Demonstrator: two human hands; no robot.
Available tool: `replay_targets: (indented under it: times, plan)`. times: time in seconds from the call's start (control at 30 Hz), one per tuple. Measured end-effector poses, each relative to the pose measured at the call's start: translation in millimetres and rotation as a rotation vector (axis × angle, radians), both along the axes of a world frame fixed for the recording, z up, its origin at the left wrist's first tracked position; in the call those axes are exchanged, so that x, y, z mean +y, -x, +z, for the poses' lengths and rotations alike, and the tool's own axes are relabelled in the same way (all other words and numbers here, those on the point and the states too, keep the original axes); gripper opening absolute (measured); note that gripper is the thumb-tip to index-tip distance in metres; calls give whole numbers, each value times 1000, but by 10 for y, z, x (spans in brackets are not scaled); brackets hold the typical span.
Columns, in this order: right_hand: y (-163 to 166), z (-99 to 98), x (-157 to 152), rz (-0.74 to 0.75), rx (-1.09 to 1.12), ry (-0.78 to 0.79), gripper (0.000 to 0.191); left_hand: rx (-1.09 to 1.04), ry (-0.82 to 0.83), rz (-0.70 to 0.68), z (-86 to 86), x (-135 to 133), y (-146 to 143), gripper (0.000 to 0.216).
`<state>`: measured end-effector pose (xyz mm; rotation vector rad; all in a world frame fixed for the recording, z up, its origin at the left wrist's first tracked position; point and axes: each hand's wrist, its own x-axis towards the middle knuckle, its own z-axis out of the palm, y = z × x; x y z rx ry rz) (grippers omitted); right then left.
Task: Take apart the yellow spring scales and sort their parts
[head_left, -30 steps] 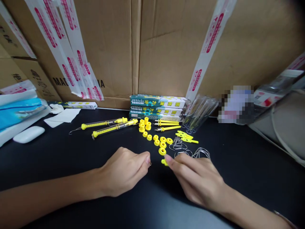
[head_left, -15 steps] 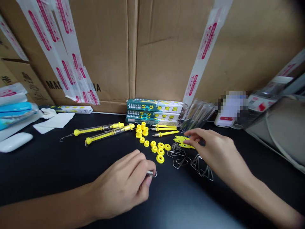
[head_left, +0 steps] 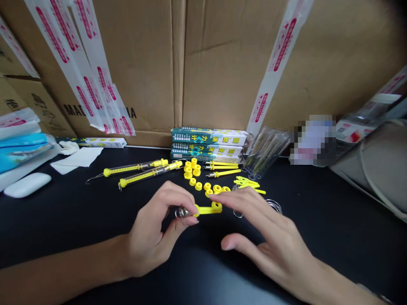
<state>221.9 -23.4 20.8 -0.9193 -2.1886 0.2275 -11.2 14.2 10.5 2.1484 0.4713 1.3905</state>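
Observation:
My left hand [head_left: 155,231] pinches a small metal spring piece [head_left: 181,212] between thumb and fingers, low over the black table [head_left: 79,212]. A yellow plastic pointer strip [head_left: 208,209] meets that metal piece at its left end. My right hand [head_left: 270,241] holds the strip's right end with its fingertips, thumb apart below. Behind the hands lie yellow caps [head_left: 203,186], yellow rods [head_left: 222,167], more yellow strips [head_left: 248,183], wire hooks [head_left: 273,206] and two assembled spring scales [head_left: 143,171].
Stacked green and white boxes [head_left: 210,144] and clear tubes [head_left: 265,152] stand at the back against taped cardboard cartons [head_left: 222,63]. A white mouse [head_left: 27,184], tissues [head_left: 78,156] and blue packets [head_left: 22,146] lie at the left. A grey bag [head_left: 375,165] sits at the right.
My right hand went back to the yellow strips, took one and brought it to my left hand. My left hand rose and turned, holding the metal piece against the strip's end.

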Motion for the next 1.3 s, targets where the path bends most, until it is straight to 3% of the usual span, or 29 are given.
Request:
replay_targets:
  times: [0.13, 0.27, 0.37, 0.43, 0.5, 0.63, 0.7, 0.83, 1.0, 1.3]
  plan:
    - [26, -81, -53, 59, -8, 33, 24, 86, 84, -76, -31, -18, 18, 15]
    - [27, -98, -13, 55, 0, 98, 15, 73, 140, -55, -65, -11, -1, 16]
    - [-1, -87, 57, -14, -39, 5, 10, 145, 177, 23, -79, 14, 7, 13]
    - [-61, -82, 137, -102, -98, -113, 7, 269, 139, 144, -70, 52, 60, 15]
    - [-151, -79, 246, -223, -172, -214, 10, 398, -13, 317, -44, 124, 161, 21]
    - [-317, -83, 518, -394, -295, -287, 24, 736, -625, 564, 36, 349, 439, 19]
    - [-340, -98, 653, -414, -347, -285, 26, 876, -704, 686, 67, 455, 556, 24]
    - [-281, -148, 874, -443, -414, -284, 20, 1100, -630, 790, 61, 572, 669, 37]
    - [-219, -161, 986, -477, -404, -313, 18, 1135, -579, 843, -7, 616, 683, 31]
    - [-87, -86, 512, -315, -261, -420, 11, 1040, -527, 946, 23, 601, 659, 21]
